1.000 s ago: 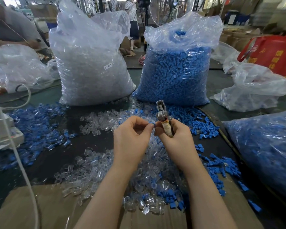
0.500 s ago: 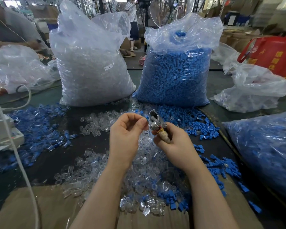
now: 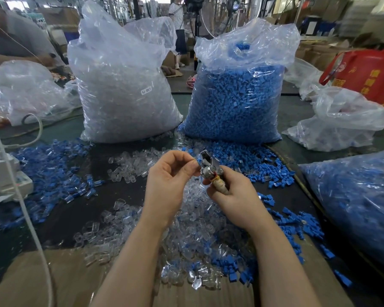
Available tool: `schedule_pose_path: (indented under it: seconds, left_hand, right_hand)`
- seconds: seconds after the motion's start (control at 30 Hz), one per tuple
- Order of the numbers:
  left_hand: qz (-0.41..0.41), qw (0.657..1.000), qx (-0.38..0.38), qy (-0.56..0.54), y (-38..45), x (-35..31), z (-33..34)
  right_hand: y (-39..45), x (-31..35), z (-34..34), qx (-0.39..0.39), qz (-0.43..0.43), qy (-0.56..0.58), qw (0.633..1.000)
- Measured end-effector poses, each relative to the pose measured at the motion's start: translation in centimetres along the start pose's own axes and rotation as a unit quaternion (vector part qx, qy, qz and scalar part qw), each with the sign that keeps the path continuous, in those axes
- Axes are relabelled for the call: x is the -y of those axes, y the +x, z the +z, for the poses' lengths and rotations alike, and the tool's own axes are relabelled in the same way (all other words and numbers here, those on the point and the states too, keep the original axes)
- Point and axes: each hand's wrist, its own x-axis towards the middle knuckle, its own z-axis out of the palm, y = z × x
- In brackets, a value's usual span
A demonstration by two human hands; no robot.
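Observation:
My right hand (image 3: 235,198) grips a small metal tool (image 3: 207,167) with a tape-wrapped handle, its silver head pointing up and away. My left hand (image 3: 166,180) is curled beside the tool's head, fingertips pinching a small piece too tiny to make out. Both hands hover over a heap of loose clear plastic caps (image 3: 191,238). Loose blue plastic pieces (image 3: 248,160) lie scattered just beyond and to the right.
A tall bag of clear caps (image 3: 124,91) and a tall bag of blue pieces (image 3: 237,98) stand at the back. Another blue-filled bag (image 3: 359,200) lies right. More blue parts (image 3: 51,171), a white cable (image 3: 24,209) and a white device (image 3: 2,173) sit left. Cardboard (image 3: 42,282) lines the near edge.
Both hands shifted left and the tool tilted leftward. The left fingertips drew slightly apart from the tool head, then closed in on it again.

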Motion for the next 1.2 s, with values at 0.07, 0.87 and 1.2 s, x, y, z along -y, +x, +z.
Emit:
schedule_pose_path:
  seconds: [0.07,0.87,1.2]
  left_hand:
    - [-0.001,1.000,0.004,0.000,0.0,0.0,0.0]
    - [-0.125,0.766,-0.296,0.557,0.1,0.1,-11.2]
    - [-0.331,0.637,-0.273,0.640,-0.1,0.2,-13.7]
  right_hand:
    - [0.0,-0.1,0.0,-0.005,-0.003,-0.013,1.000]
    - [0.4,-1.9,-0.8,-0.162,0.103,-0.202,0.960]
    - [0.2,-2.8,-1.3,-0.181,0.260,-0.324,0.891]
